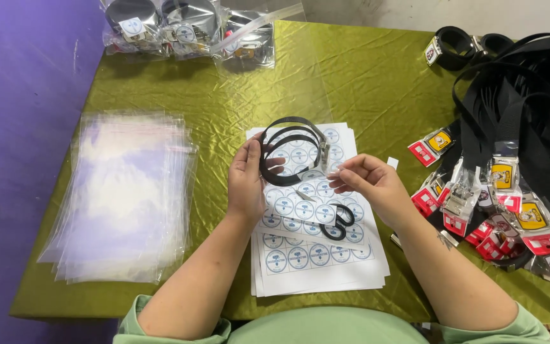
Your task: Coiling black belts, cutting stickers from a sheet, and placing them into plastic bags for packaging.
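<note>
Two bare hands work over a green cloth-covered table [377,76]. At the nine o'clock side lies a stack of clear plastic bags [122,197], its near edge close to the table's front edge, with open cloth between it and the hands. At eleven o'clock, filled bags [186,28] sit at the far edge. The left hand [246,178] is closed around a coiled black strap [291,150], pinching the coil's left side; the loops stand on edge, their long axis running from nine to three o'clock, and the metal buckle [323,153] points toward three o'clock. The coil hovers just above the sticker sheets [316,255] at the centre, where black-handled scissors [335,223] lie, blades pointing to about ten o'clock. The right hand [373,185] has thumb and forefinger pinched together just beside the buckle; what they nip is too small to tell. At three o'clock, a heap of black lanyards with coloured clips [510,191] crowds the right edge, leaving little free room there.
</note>
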